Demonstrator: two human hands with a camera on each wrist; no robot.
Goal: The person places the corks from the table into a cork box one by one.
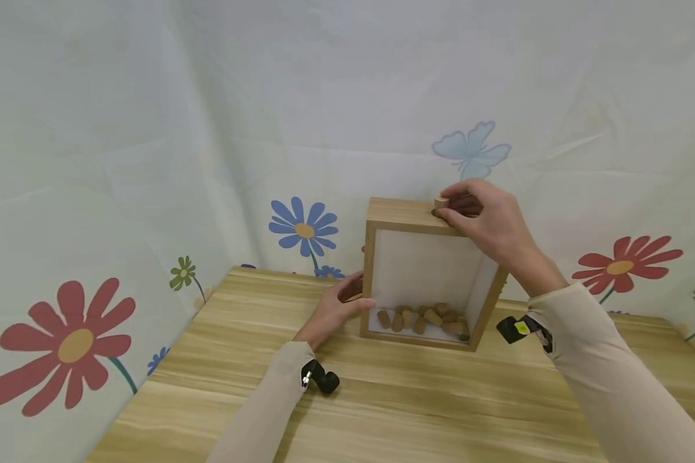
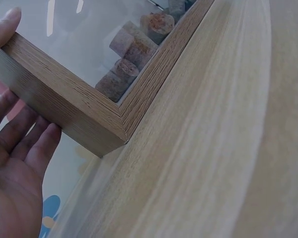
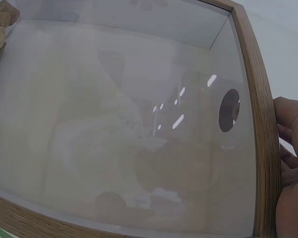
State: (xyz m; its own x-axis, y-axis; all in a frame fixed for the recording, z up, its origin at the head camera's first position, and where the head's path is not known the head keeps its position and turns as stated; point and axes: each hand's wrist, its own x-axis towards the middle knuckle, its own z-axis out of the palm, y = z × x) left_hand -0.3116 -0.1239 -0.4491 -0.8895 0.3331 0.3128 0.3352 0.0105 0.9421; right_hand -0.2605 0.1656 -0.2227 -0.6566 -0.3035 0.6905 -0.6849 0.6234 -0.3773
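Observation:
A wooden shadow box (image 1: 402, 211) with a clear front stands upright on the table. Several corks (image 1: 433, 317) lie loose along its bottom, seen closer in the left wrist view as brown, crumbly-ended corks (image 2: 134, 47). My right hand (image 1: 498, 222) pinches one cork (image 1: 441, 202) between thumb and fingertips, at the round hole in the box's top. Through the glass in the right wrist view, the hole (image 3: 227, 110) shows from inside. My left hand (image 1: 331, 316) holds the box's left side, thumb on the front edge and fingertips against the side panel (image 2: 39, 99).
The wood-grain table (image 1: 382, 399) extends in front of the box and to both sides. Close behind it hangs a pale curtain (image 1: 347, 128) printed with flowers and a butterfly. Each wrist carries a small black camera (image 1: 324, 379).

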